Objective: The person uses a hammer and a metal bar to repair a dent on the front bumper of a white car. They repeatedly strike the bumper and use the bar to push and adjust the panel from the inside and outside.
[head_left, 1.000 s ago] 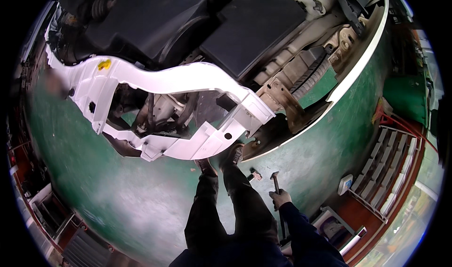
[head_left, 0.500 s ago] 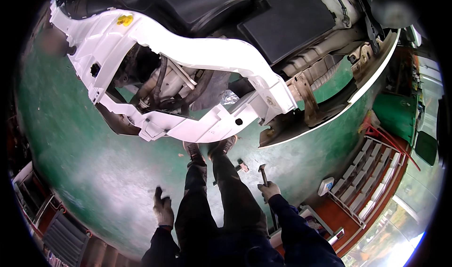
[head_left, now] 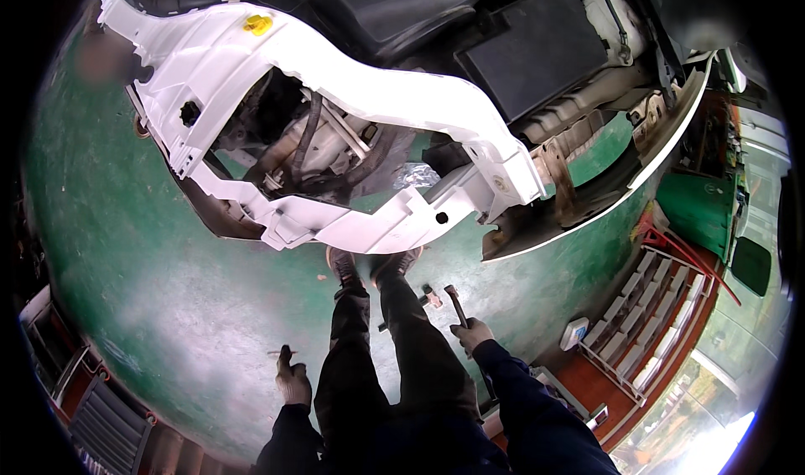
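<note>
My right hand (head_left: 474, 336), in a pale work glove with darker fingers, is closed around the handle of a hammer (head_left: 454, 299). The hammer's head points up and away from me, to the right of my legs. Low on the left, my gloved left hand (head_left: 293, 380) hangs beside my leg with its fingers curled. A thin line shows at its fingertips; whether it is something held is too small to make out. Ahead of my feet stands a white car-body front panel (head_left: 369, 98) with a large opening, apart from both hands.
A tool with a pale reddish head (head_left: 433, 297) lies on the green floor (head_left: 210, 307) by my right leg. Dark covers (head_left: 537, 51) lie behind the panel, and a loose bumper-like edge (head_left: 579, 223) juts out right. A slatted rack (head_left: 646, 324) stands at right, a grey ribbed thing (head_left: 109, 425) lower left.
The car body sits slightly farther right in view. My right hand and the hammer have shifted a little left, and the hammer's head has tilted. My left hand has turned slightly.
</note>
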